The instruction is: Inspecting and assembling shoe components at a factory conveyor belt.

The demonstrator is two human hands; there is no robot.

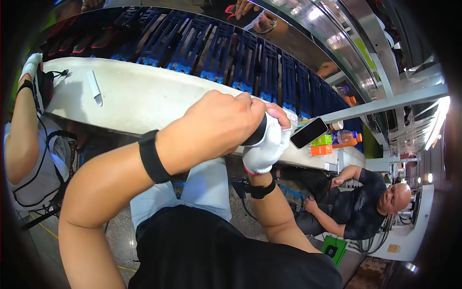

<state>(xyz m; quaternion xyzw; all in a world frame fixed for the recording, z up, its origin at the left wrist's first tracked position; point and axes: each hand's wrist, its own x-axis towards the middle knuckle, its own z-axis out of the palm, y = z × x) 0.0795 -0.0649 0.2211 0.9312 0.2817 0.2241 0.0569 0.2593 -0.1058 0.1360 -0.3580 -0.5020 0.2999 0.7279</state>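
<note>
My bare left hand (224, 120) is closed in a fist over the near edge of the white table. Close against it is my right hand (267, 147), in a white glove with bare fingertips showing. A smooth black piece (258, 134) is gripped between the two hands; mostly covered by them, its kind cannot be made out. Both wrists wear black bands. To the right of my right hand, a dark-screened phone (309, 133) leans at an angle beside a green box (321, 140) and an orange box (321, 150).
A white-handled cutter (95, 88) lies on the white table (144, 89). Behind runs a blue slatted conveyor (216, 55) bearing dark pieces at its left. Bottles (347, 138) stand right. A gloved co-worker's arm (24, 106) is at left; another person (361, 204) sits at right.
</note>
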